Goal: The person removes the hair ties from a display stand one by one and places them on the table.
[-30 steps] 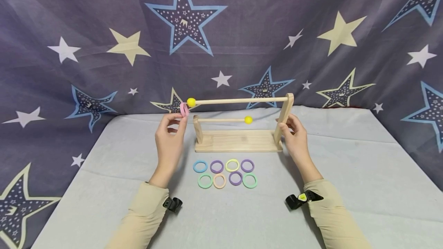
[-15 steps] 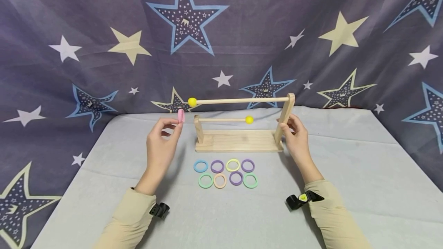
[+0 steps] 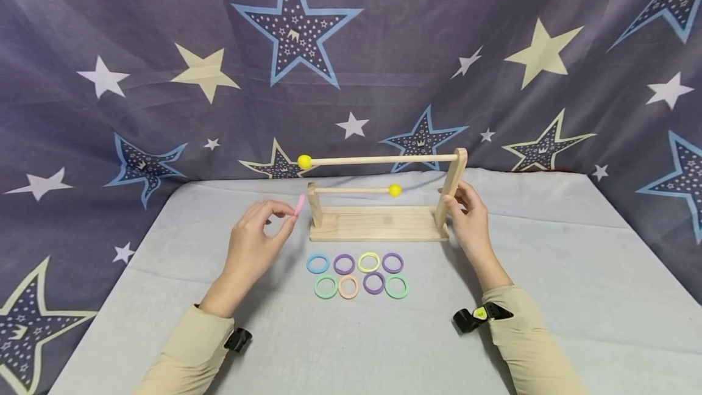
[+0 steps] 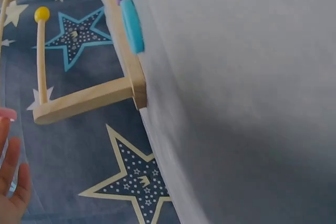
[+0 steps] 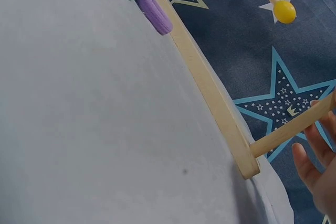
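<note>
Between left thumb and fingertips, my left hand [image 3: 258,236] pinches a pink hair tie [image 3: 300,205], held nearly edge-on just left of the stand's short post. The light wooden stand [image 3: 378,233] has two horizontal rods, each tipped with a yellow ball. Its upper rod [image 3: 378,160] points left and its lower rod [image 3: 351,190] points right; both are bare. My right hand [image 3: 468,218] grips the tall post [image 3: 452,185] at the stand's right end. In the left wrist view only part of the pink hair tie [image 4: 7,114] shows at the left edge.
Two rows of hair ties lie flat in front of the stand, among them a blue one [image 3: 318,263], a yellow one [image 3: 368,262] and a peach one [image 3: 348,287]. Pale grey cloth [image 3: 351,346] covers the table. Behind hangs a dark star-patterned curtain [image 3: 384,66].
From beside the upper rod's yellow ball, my left hand has moved left and down with the pink hair tie, then slightly right toward the short post. The right hand keeps its grip.
</note>
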`<state>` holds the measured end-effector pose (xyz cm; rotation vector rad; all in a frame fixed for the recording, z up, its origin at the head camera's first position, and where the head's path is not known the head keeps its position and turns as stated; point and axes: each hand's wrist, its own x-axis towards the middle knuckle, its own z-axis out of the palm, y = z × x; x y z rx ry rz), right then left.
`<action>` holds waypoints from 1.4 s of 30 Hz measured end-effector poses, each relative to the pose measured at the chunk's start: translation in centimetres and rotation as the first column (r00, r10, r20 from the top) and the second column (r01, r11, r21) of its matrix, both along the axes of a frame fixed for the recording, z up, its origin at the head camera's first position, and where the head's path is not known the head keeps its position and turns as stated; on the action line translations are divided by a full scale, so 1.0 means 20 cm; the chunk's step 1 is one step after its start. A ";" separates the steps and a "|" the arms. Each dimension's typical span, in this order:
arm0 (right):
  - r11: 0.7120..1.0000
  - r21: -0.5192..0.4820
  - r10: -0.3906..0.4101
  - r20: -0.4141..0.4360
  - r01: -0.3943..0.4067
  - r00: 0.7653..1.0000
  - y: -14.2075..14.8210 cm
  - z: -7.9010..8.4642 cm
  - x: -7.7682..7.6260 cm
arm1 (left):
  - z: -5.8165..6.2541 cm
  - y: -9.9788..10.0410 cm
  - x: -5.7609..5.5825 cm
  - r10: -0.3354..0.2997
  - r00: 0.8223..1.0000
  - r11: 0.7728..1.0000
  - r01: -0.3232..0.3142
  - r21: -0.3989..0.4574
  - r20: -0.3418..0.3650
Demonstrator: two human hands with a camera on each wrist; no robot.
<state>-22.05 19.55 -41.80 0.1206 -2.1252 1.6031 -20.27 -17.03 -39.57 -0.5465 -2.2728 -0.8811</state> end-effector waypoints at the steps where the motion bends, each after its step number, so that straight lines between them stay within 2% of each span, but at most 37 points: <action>1: 1.000 0.000 0.000 -0.001 0.000 1.000 0.00 0.00 0.00 | 0.00 -0.01 0.00 -0.007 1.000 1.000 0.007 -0.019 -0.004; 7: 1.000 -0.002 0.001 -0.005 -0.001 1.000 0.00 0.00 0.00 | -0.01 -0.05 0.01 -0.031 1.000 0.995 0.031 -0.098 0.000; 12: 1.000 -0.004 0.002 -0.002 -0.002 1.000 0.00 0.00 0.00 | -0.03 -0.09 0.02 -0.040 0.998 0.980 0.047 -0.192 0.040; 20: 1.000 -0.014 0.003 0.000 -0.003 1.000 0.00 0.01 -0.01 | -0.05 -0.15 0.01 -0.033 0.980 0.935 0.100 -0.340 0.196; 24: 1.000 -0.010 0.001 0.006 -0.001 1.000 -0.01 0.01 -0.01 | -0.06 -0.17 0.02 -0.044 0.977 0.916 0.122 -0.382 0.208; 30: 1.000 -0.003 -0.004 0.010 0.004 1.000 -0.01 0.01 -0.01 | -0.09 -0.19 0.01 -0.065 0.974 0.871 0.162 -0.464 0.218; 36: 1.000 0.001 -0.004 0.010 0.004 1.000 -0.01 0.01 0.00 | -0.10 -0.19 0.02 -0.043 0.963 0.845 0.177 -0.505 0.266; 42: 1.000 -0.001 -0.004 0.006 0.004 1.000 0.00 0.00 0.00 | -0.11 -0.20 0.03 -0.025 0.940 0.839 0.206 -0.504 0.341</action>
